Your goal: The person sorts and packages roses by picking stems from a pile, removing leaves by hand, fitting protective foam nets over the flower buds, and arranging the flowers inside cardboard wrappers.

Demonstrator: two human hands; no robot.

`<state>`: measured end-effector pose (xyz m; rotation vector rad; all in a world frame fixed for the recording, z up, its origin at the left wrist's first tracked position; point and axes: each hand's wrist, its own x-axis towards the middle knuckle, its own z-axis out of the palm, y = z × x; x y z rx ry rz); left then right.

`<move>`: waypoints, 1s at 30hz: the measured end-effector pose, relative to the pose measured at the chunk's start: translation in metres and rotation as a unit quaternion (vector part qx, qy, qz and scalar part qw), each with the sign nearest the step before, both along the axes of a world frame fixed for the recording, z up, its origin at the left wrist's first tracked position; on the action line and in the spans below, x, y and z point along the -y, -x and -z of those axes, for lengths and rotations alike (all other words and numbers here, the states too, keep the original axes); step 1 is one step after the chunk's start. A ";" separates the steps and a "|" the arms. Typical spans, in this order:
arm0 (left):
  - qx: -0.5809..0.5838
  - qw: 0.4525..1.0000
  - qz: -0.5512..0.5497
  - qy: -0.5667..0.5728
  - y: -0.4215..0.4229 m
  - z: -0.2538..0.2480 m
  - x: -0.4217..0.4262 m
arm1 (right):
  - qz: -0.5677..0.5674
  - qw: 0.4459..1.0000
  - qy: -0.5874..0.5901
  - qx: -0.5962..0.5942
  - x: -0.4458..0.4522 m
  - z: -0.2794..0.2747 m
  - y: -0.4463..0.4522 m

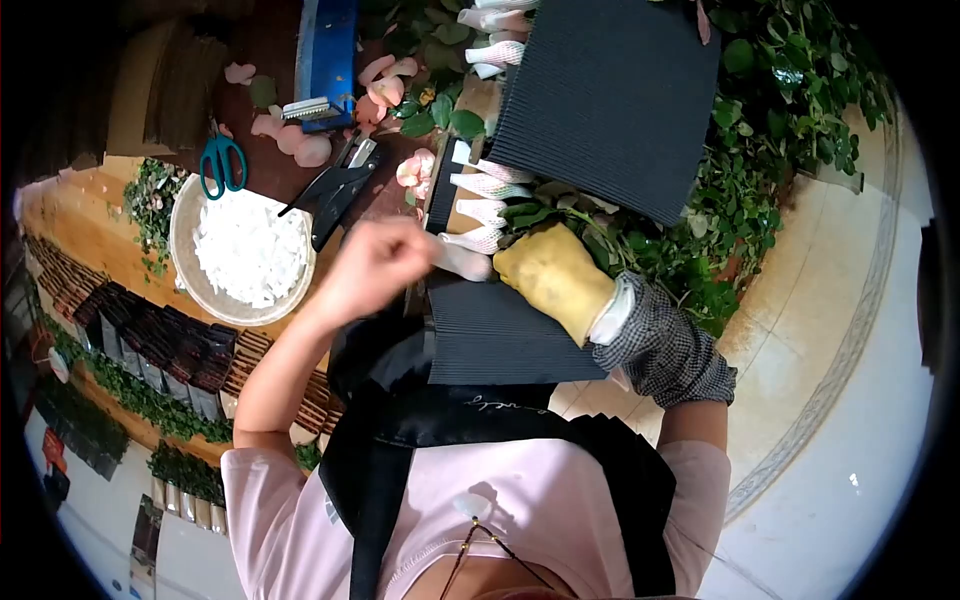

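At twelve o'clock, your blurred left hand (388,257) and gloved right hand (556,278) flank a pale sleeve (463,262), grips impossible to tell; hard tugging could tear it.

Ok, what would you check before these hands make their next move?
1. Left hand, grip on the pale sleeve: cannot tell, blurred.
2. Gloved right hand close to that sleeve: ok.
3. Right fingers' grip: cannot tell, hidden from view.
4. White pieces available: ok, many in the bowl.
5. Black stapler nearby: ok, beyond the left hand.
6. Tabletop free of litter: not ok, loose petals near the stapler.
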<state>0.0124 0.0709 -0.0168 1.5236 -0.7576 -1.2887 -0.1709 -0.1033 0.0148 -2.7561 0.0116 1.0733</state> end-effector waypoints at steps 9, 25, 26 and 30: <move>0.176 0.983 0.006 -0.047 -0.004 -0.025 0.009 | 0.103 0.949 -0.033 0.297 0.012 -0.031 0.007; 0.288 0.957 -0.035 -0.001 0.009 -0.001 0.028 | 0.173 0.969 0.056 0.170 0.026 -0.026 0.009; 0.320 0.947 0.010 -0.005 0.015 -0.003 0.038 | 0.174 0.959 0.036 0.220 0.027 -0.013 0.010; 0.369 0.926 0.029 0.073 0.029 0.002 0.051 | 0.120 0.960 0.034 0.251 0.023 0.002 0.009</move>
